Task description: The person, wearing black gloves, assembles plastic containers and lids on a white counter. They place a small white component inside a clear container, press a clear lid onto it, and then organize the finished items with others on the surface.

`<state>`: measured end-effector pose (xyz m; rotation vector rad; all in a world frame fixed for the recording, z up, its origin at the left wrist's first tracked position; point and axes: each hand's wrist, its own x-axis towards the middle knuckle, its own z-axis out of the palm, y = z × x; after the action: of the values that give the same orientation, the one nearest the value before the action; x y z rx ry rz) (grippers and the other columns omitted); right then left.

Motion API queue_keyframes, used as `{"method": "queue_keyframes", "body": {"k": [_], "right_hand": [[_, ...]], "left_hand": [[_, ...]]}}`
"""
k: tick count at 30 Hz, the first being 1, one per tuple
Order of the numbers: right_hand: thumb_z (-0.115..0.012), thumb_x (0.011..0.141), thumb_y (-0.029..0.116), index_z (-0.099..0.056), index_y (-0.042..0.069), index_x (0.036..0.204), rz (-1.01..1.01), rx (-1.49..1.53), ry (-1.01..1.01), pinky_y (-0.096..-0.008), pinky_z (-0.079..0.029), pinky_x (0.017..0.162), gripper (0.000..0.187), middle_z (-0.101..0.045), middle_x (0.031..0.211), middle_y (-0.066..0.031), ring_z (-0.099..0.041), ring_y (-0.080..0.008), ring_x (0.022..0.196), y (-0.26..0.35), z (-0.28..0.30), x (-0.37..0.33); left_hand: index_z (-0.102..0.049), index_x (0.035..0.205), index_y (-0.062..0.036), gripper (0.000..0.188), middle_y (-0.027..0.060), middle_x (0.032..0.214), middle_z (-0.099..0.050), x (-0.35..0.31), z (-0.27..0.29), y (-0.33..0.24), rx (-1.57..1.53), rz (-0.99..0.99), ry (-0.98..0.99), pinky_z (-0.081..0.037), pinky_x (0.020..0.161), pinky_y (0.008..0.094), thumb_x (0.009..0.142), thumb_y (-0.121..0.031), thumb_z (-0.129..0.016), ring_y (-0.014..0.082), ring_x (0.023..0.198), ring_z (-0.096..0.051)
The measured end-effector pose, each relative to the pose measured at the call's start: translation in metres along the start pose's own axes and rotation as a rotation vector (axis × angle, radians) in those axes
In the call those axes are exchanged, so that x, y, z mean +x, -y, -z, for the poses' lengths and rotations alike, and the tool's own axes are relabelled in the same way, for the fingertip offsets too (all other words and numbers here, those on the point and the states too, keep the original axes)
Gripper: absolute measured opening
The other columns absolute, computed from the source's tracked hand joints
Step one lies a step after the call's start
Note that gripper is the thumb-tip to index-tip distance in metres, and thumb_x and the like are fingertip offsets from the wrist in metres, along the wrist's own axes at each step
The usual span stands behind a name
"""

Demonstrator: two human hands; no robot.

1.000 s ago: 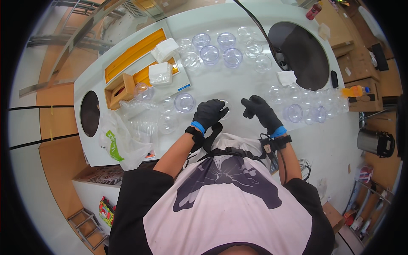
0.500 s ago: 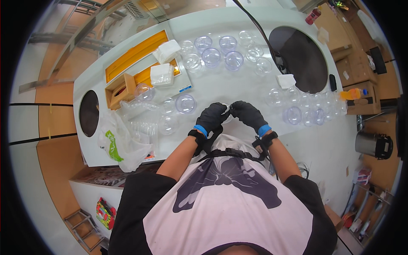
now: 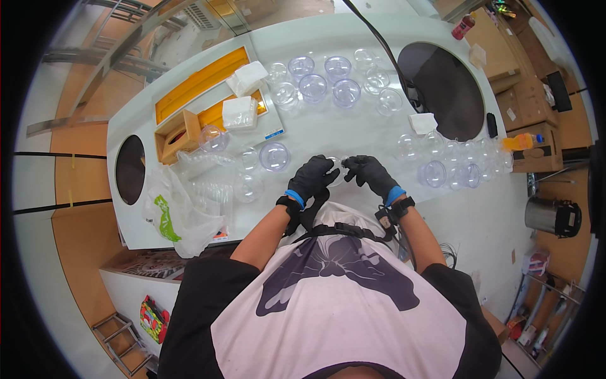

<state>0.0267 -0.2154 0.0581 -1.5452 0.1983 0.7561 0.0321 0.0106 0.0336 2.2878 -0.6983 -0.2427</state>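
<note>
Right hand (image 3: 371,176), grip unclear, has joined the left hand (image 3: 311,177) pinching a clear container (image 3: 338,178) mid-frame: now two-handed work.

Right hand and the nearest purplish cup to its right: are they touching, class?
Apart: the head view shows white tabletop between the right hand and that purplish cup.

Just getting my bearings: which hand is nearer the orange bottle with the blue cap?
Right. The right hand is left of the orange bottle, across the clear containers; the left hand is farther left, beyond the right hand.
</note>
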Motion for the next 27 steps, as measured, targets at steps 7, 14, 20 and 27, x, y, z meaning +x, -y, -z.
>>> {"method": "queue_keyframes", "body": {"k": [7,14,20,27], "right_hand": [[-0.062,0.097,0.041,-0.07,0.005,0.108,-0.054,-0.1,-0.065,-0.0274,-0.049,0.061,0.038,-0.071,0.083,-0.0071,-0.059,-0.0124,0.065,0.012,0.013,-0.015],[-0.056,0.094,0.011,-0.071,0.014,0.114,0.422,-1.072,-0.137,-0.0422,-0.054,0.075,0.025,-0.069,0.097,-0.0119,-0.066,-0.0319,0.089,0.022,0.003,-0.019],[-0.057,0.09,0.005,-0.073,0.018,0.115,0.756,-1.104,-0.051,-0.0403,-0.055,0.084,0.032,-0.07,0.112,-0.0092,-0.065,-0.0301,0.103,0.023,-0.013,-0.001],[-0.058,0.091,0.001,-0.071,0.015,0.117,0.664,-0.758,-0.304,-0.0366,-0.054,0.089,0.032,-0.069,0.123,-0.0096,-0.066,-0.0271,0.105,0.02,0.007,0.0]], "left_hand": [[-0.063,0.091,-0.0044,0.027,0.0181,0.082,-0.058,-0.001,0.007,-0.008,-0.01,-0.013,-0.009,-0.049,0.068,0.0469,0.091,-0.032,-0.067,0.0371,0.078,-0.059],[-0.059,0.079,-0.0044,0.032,0.0167,0.078,-0.058,-0.005,0.026,-0.021,0.065,0.013,-0.046,-0.051,0.065,0.0467,0.091,-0.034,-0.067,0.0363,0.076,-0.061],[-0.058,0.076,-0.0041,0.033,0.0159,0.073,-0.055,-0.012,0.061,-0.015,0.141,0.052,-0.19,-0.048,0.061,0.0472,0.089,-0.031,-0.071,0.0364,0.07,-0.059],[-0.059,0.08,-0.0066,0.03,0.0148,0.073,-0.057,-0.012,0.063,-0.029,0.144,-0.072,-0.021,-0.048,0.06,0.0463,0.09,-0.034,-0.068,0.0346,0.069,-0.06]]}}
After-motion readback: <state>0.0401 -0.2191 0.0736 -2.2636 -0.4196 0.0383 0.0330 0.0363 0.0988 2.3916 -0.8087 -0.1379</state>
